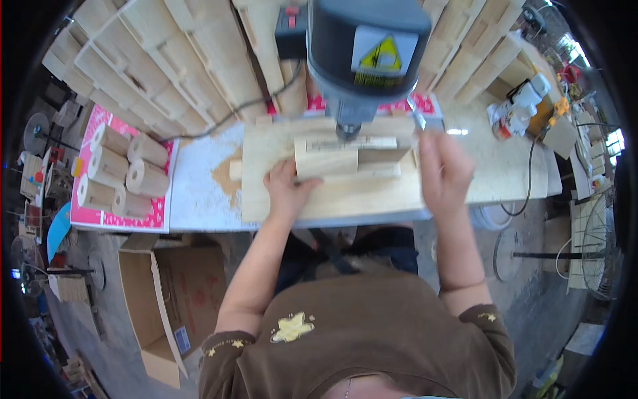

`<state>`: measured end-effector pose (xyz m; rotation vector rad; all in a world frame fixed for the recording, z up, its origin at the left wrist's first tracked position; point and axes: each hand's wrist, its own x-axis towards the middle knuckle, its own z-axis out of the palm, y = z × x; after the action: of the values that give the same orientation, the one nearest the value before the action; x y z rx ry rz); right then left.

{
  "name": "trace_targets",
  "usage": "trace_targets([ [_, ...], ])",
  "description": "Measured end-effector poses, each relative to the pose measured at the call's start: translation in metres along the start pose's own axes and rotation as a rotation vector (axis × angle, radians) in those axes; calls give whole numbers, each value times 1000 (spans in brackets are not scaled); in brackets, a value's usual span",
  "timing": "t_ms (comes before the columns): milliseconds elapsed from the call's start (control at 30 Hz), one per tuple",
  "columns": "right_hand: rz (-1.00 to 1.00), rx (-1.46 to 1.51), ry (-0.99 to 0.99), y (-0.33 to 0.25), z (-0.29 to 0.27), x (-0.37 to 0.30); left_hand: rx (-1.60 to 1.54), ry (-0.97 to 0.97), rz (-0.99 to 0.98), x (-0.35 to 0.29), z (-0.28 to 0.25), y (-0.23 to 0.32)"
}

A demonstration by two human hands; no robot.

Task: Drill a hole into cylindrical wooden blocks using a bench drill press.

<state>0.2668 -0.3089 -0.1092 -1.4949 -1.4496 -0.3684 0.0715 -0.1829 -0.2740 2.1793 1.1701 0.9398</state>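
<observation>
My left hand (287,191) presses on the left end of a pale wooden block (327,161), its fingers at the end and its thumb along the near side. The block lies in a wooden jig (385,170) fixed on a flat board (332,203). Above the block stands a drill press (365,50) with a dark head and a yellow warning label. Its chuck (347,130) is just over the block's far side; the bit's tip is hard to make out. My right hand (445,174) is closed in a fist round the press's metal lever (417,114).
Several round wooden pieces with holes (143,178) stand on a pink sheet at the left. Tall stacks of wooden parts (173,60) line the back. Sawdust (229,176) lies beside the board. White bottles (522,110) stand at right; an open cardboard box (169,292) sits below.
</observation>
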Motion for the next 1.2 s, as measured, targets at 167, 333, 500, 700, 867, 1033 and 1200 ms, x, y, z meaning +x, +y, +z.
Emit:
trace_targets([
  [167,-66,19,55,34,38,-44,0,-10,13,0,2,2],
  [333,-77,90,128,40,43,-40,-18,-26,1,-2,-2,8],
  [500,-42,35,112,7,-5,34,-32,-66,-59,-6,-3,13],
  [700,200,-111,10,53,21,140,27,-22,17,-7,32,35],
  [867,193,56,-30,4,-4,93,71,-65,-32,-3,28,28],
  [1033,158,104,-8,2,7,4,26,-74,-34,7,24,33],
  [1200,-165,142,202,50,54,-43,16,-73,-23,3,30,32],
])
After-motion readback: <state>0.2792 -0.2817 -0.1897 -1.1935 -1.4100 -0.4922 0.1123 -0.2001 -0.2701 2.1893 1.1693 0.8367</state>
